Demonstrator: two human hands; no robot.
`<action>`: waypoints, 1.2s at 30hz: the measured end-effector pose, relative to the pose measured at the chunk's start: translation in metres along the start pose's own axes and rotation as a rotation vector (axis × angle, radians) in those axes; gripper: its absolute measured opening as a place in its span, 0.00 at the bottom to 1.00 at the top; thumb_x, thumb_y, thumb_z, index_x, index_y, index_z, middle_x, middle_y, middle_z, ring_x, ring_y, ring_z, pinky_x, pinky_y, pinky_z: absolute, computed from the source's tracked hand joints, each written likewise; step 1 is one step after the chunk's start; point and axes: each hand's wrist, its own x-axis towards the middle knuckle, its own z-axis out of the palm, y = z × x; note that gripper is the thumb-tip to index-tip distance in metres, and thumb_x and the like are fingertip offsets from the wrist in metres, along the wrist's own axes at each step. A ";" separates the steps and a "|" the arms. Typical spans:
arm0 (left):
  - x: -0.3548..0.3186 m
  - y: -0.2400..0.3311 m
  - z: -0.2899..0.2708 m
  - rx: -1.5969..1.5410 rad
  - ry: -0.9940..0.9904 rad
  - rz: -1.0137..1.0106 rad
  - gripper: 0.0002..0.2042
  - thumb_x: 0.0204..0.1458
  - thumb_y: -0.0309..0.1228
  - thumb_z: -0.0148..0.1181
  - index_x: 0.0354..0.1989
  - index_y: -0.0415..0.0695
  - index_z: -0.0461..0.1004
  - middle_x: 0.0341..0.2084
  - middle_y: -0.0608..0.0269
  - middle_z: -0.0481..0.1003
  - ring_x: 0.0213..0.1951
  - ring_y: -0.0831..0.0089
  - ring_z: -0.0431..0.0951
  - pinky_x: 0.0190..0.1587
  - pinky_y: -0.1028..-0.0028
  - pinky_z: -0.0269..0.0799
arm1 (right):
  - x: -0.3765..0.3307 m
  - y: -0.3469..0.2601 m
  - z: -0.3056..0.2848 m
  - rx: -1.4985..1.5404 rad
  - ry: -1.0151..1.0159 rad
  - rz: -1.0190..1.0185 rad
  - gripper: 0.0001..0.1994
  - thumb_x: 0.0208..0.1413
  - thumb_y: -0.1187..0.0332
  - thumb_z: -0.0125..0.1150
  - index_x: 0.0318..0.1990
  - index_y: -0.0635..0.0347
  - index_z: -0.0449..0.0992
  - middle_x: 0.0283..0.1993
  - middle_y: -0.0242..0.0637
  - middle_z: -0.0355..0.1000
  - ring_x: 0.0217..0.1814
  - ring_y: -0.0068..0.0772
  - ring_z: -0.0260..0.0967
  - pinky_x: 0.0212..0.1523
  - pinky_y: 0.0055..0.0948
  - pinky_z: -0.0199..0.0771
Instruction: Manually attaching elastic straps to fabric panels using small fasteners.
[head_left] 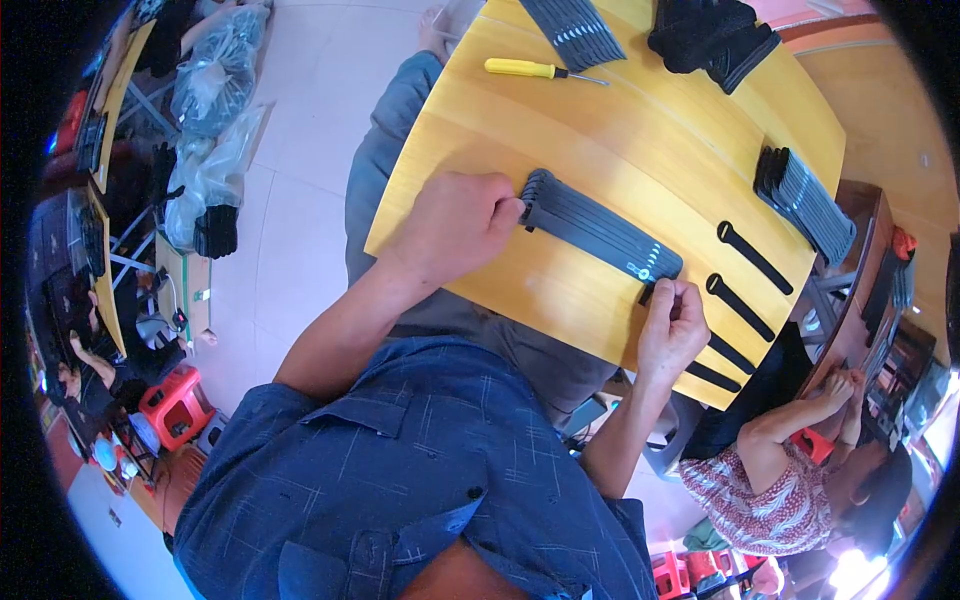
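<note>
A fanned stack of dark grey cards lies slantwise on the yellow wooden table, with black ends at its left and small white marks at its right. My left hand is closed in a fist with its fingertips at the black left end; what exactly they pinch is hidden. My right hand pinches the near right corner of the stack between thumb and finger, where a small black piece shows. To the right of the stack lie several loose black straps, among them a strap with a looped end and another looped strap.
On the table are a yellow-handled screwdriver, a fanned grey bundle, a heap of black straps and another fanned bundle. A co-worker sits at right. Plastic bags and a red stool stand left.
</note>
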 end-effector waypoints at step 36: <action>-0.002 0.002 0.006 0.088 0.029 -0.014 0.13 0.57 0.37 0.59 0.27 0.41 0.77 0.24 0.47 0.78 0.31 0.45 0.80 0.35 0.51 0.73 | 0.000 0.001 0.002 -0.075 0.028 -0.052 0.11 0.62 0.68 0.61 0.29 0.65 0.76 0.18 0.34 0.69 0.21 0.21 0.62 0.25 0.29 0.66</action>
